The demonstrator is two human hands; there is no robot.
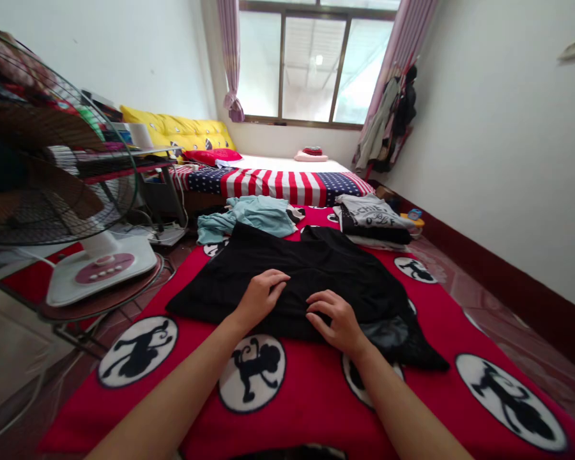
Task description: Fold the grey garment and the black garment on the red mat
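A black garment (191, 295) lies spread out flat on a red cloth (172, 390) printed with monkey figures in white circles. Its exact kind is hard to make out; a greyish, shinier patch shows near its lower right corner. Over the middle of the garment is my left hand (263, 294), fingers stretched forward and thumb apart. To the right of it, my right hand (334, 317) is at the garment's near part, fingers bent loosely with a gap to the thumb. Neither hand has cloth gripped between its fingers.
Behind the garment lie light-blue clothes (263, 214) on the left and a stack of folded clothes (376, 217) on the right. An electric fan (103, 262) stands on a stool at the left. Farther back is a bed (278, 182) below a window.
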